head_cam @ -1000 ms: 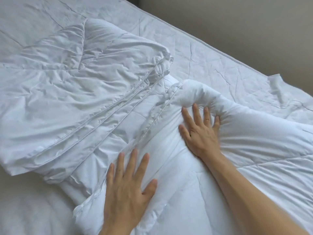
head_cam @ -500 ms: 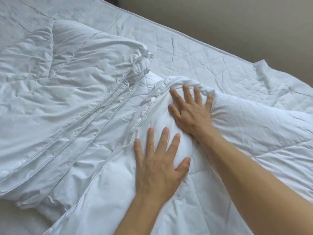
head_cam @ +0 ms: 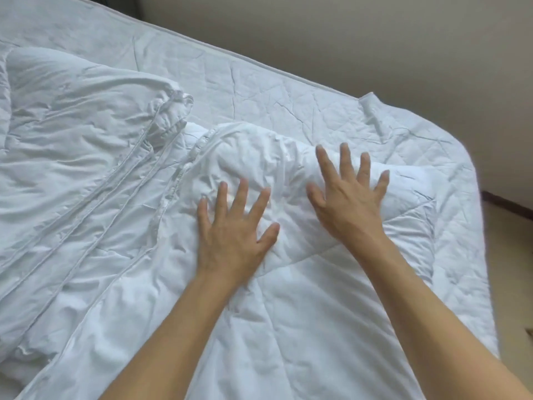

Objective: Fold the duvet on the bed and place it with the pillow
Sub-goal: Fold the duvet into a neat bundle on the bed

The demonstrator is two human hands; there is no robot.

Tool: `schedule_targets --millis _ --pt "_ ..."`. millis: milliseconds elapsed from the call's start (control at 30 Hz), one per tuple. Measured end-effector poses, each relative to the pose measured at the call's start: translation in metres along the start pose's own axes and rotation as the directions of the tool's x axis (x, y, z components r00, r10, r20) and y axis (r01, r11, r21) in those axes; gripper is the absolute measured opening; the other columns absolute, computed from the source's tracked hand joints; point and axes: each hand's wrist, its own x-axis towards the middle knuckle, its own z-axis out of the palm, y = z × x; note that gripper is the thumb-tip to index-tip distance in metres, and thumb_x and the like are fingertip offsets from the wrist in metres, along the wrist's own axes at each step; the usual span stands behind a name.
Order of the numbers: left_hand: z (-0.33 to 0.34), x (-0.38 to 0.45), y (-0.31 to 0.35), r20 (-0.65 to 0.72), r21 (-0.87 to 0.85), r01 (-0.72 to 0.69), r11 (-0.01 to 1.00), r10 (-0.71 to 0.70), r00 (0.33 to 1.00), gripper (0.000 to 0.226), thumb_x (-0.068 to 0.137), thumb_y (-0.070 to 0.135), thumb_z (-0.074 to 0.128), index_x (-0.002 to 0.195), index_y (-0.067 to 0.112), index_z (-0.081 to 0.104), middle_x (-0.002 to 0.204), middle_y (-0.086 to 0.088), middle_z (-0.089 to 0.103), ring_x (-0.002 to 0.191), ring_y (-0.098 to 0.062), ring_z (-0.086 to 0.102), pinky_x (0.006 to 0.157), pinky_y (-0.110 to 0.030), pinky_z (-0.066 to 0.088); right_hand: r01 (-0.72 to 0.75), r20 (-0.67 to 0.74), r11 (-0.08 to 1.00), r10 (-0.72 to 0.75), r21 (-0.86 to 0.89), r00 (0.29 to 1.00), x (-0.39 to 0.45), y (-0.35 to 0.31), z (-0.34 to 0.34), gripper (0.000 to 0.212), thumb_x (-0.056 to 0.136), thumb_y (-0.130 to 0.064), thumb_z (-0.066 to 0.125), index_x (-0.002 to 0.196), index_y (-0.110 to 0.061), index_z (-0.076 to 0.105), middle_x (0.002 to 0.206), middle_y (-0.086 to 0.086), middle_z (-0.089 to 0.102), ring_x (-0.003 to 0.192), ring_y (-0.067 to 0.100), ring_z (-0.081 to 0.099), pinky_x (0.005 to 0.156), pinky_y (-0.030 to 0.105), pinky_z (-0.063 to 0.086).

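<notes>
Pressing flat on the white duvet (head_cam: 288, 327), both hands have their fingers spread wide and straight, gripping nothing. The left hand (head_cam: 233, 235) lies palm-down on a puffed, rolled part of the duvet, which bulges just beyond its fingertips; the right hand (head_cam: 350, 203) rests on the same bulge, a little farther out and close beside the left. Folded duvet layers with piped edges stack up to the left of the left hand. Beyond and to the right of the right hand stretches the quilted mattress cover (head_cam: 288, 90)
</notes>
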Motion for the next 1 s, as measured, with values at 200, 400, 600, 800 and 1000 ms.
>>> schedule_targets --millis 200,400,600,800,1000 --pt "0.030 0.071 0.030 0.036 0.153 -0.117 0.981 0.112 0.993 0.072 0.092 0.075 0.011 0.159 0.047 0.010 0.171 0.008 0.006 0.156 -0.035 -0.005 0.119 -0.065 -0.003 -0.287 0.141 0.958 0.281 0.018 0.949 -0.043 0.106 0.039 0.063 0.101 -0.065 0.014 0.159 -0.051 -0.008 0.172 -0.008 -0.015 0.158 0.031 -0.017 0.122 0.065 -0.008" --pt "0.052 0.069 0.023 0.062 0.195 -0.093 0.976 0.082 0.995 0.070 0.093 0.076 0.013 0.158 0.048 0.011 0.171 0.008 0.008 0.156 -0.034 0.001 0.120 -0.064 0.001 -0.256 0.180 0.967 0.253 -0.004 0.951 -0.032 0.111 0.089 0.064 0.102 -0.065 0.009 0.160 -0.047 -0.008 0.173 -0.007 -0.013 0.158 0.030 -0.019 0.123 0.063 -0.010" --pt "0.003 0.011 0.049 0.168 0.005 -0.114 0.993 0.112 0.979 0.075 0.089 0.077 0.014 0.158 0.048 0.008 0.171 0.006 0.001 0.157 -0.028 0.001 0.122 -0.058 0.010 -0.300 0.269 0.944 0.256 0.139 0.928 -0.068 0.097 0.038 0.066 0.105 -0.056 0.027 0.163 -0.040 0.000 0.172 -0.003 -0.016 0.158 0.031 -0.017 0.123 0.061 -0.010" --pt "0.023 -0.159 0.064 0.106 0.020 -0.348 0.937 0.344 0.933 0.068 0.095 0.068 0.033 0.156 0.038 0.035 0.168 0.004 0.023 0.156 -0.029 0.019 0.118 -0.063 0.023 -0.388 0.253 0.901 0.337 0.193 0.907 -0.221 0.054 0.046 0.065 0.103 -0.055 0.020 0.163 -0.039 -0.001 0.172 -0.008 -0.016 0.159 0.020 -0.016 0.125 0.051 -0.007" --pt "0.045 -0.171 0.054 0.123 0.134 -0.372 0.919 0.357 0.926 0.064 0.100 0.066 0.028 0.155 0.035 0.037 0.166 0.001 0.027 0.155 -0.032 0.019 0.120 -0.062 0.017 -0.323 0.142 0.937 0.305 0.134 0.942 -0.266 0.047 0.098 0.068 0.100 -0.055 0.028 0.162 -0.029 0.025 0.173 0.002 0.012 0.160 0.027 0.008 0.125 0.059 0.009"
